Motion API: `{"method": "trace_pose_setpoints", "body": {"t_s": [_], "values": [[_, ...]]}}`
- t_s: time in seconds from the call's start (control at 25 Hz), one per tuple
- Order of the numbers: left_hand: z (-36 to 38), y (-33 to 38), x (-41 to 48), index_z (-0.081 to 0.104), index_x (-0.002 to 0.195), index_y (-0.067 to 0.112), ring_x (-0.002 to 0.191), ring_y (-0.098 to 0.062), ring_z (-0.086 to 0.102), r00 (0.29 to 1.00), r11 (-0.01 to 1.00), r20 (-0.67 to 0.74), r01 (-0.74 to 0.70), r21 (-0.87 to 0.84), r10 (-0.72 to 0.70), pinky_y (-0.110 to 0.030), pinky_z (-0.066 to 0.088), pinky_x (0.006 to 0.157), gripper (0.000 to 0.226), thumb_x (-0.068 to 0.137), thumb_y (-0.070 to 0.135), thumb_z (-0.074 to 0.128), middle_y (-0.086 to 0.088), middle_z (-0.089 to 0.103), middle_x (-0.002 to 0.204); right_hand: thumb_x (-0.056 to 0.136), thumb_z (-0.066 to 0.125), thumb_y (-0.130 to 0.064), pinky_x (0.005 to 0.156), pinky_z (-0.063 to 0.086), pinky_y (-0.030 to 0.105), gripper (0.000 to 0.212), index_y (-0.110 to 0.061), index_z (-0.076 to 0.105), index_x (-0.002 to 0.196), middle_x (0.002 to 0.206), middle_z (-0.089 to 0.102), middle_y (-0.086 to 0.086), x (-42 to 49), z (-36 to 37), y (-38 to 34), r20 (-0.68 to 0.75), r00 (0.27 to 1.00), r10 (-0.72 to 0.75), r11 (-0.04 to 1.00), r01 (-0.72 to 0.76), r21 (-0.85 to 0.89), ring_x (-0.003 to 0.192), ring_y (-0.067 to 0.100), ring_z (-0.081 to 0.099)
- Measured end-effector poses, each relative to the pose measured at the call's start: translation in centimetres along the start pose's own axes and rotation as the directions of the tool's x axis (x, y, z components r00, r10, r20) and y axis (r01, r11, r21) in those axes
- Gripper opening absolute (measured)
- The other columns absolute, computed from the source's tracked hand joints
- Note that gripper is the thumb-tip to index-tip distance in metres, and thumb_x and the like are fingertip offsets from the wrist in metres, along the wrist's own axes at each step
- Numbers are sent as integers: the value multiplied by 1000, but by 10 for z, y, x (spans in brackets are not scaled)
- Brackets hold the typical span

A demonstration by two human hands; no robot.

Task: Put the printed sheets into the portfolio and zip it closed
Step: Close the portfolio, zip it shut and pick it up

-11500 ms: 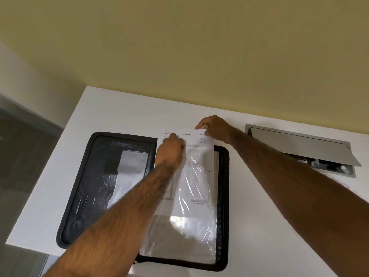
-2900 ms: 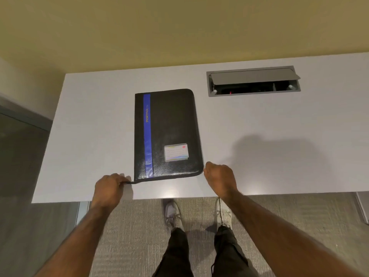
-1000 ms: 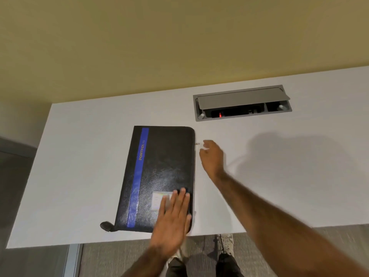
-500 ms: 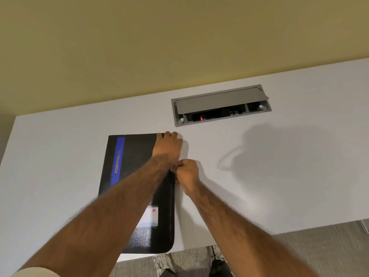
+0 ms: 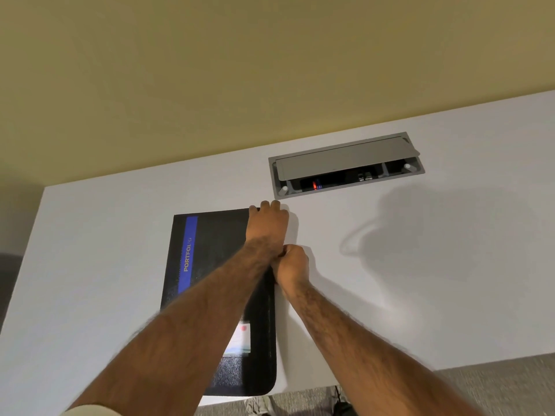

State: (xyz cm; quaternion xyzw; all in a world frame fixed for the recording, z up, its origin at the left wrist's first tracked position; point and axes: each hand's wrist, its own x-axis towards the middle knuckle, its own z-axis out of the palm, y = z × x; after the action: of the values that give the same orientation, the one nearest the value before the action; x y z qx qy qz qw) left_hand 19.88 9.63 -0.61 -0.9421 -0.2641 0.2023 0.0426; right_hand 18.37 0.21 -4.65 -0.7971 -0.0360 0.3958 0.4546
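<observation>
The black portfolio point(image 5: 216, 250) with a blue stripe lies closed on the white table point(image 5: 90, 250), cover up. My left hand point(image 5: 267, 223) presses down on its far right corner, fingers curled over the edge. My right hand point(image 5: 292, 264) is a fist at the portfolio's right edge, pinched on something small there that I take for the zipper pull; the pull itself is hidden by my fingers. A small label point(image 5: 241, 337) shows on the cover near the front. The printed sheets are out of sight.
A grey cable box point(image 5: 345, 165) with a half-raised lid is set into the table just beyond my left hand. The table's front edge runs below the portfolio, with carpet point(image 5: 495, 385) beneath. A yellow wall stands behind the table.
Since a second ago my left hand moved from the portfolio's near corner to its far right corner, and my right hand closed on the right edge. In the last half second little changed.
</observation>
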Motion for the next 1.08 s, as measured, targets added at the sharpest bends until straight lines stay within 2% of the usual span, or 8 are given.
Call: {"method": "trace_pose_setpoints", "body": {"t_s": [0.12,0.24,0.36,0.48,0.56,0.68,0.84,1.08], "values": [[-2,-9,14,49,136,12,124,-31,51,994,990,-57,85,-116,-92,-49,43,106,47,91,16,62,-12,52,135,89,72,-23,76,61,32,13,-19,64,79,78,67,-2,0,1,0,-40,999,8,999,-9,-48,73,18,67],[1,-18,28,53,133,11,122,-31,53,977,958,-20,206,-199,-214,-52,39,108,39,95,17,55,-11,56,131,88,74,-22,75,62,32,12,-17,67,79,77,68,-2,4,2,-1,-20,1000,15,998,-16,-54,71,17,68],[2,-25,43,58,127,10,127,-32,50,921,858,86,387,-339,-381,-57,25,116,34,93,15,52,-11,61,128,87,73,-17,71,62,33,16,-14,67,72,72,68,1,4,1,-3,-26,1000,-11,996,8,-87,68,17,68],[1,-41,56,57,126,8,132,-32,45,854,747,173,515,-419,-492,-55,21,118,36,90,13,55,-13,59,131,87,71,-12,66,60,30,30,-16,58,60,63,61,0,2,-1,-4,-45,998,-32,991,26,-131,62,17,64],[2,-57,62,56,129,6,133,-33,43,806,677,215,583,-448,-552,-53,22,118,39,91,14,57,-15,57,135,89,69,-12,70,61,30,30,-17,58,62,61,55,-3,3,0,-1,-67,998,-17,990,8,-138,63,15,63],[14,-83,65,55,130,4,133,-34,42,755,615,243,643,-456,-609,-52,22,117,39,92,14,57,-16,54,137,92,68,-16,75,61,28,15,-14,64,77,68,57,-3,3,0,-1,-68,998,-5,991,-4,-131,70,17,66],[36,-124,55,55,130,4,133,-36,41,688,529,277,706,-471,-671,-54,20,118,41,91,17,59,-16,53,137,89,69,-13,70,63,34,22,-9,66,68,63,60,2,4,1,-2,-73,997,-23,988,11,-155,65,21,67],[66,-188,38,56,125,2,128,-37,44,597,378,296,745,-550,-746,-50,32,110,39,90,19,57,-17,54,134,82,68,-6,65,63,43,17,-1,67,66,70,70,17,5,2,-3,-95,995,-36,978,16,-207,66,30,69]]}}
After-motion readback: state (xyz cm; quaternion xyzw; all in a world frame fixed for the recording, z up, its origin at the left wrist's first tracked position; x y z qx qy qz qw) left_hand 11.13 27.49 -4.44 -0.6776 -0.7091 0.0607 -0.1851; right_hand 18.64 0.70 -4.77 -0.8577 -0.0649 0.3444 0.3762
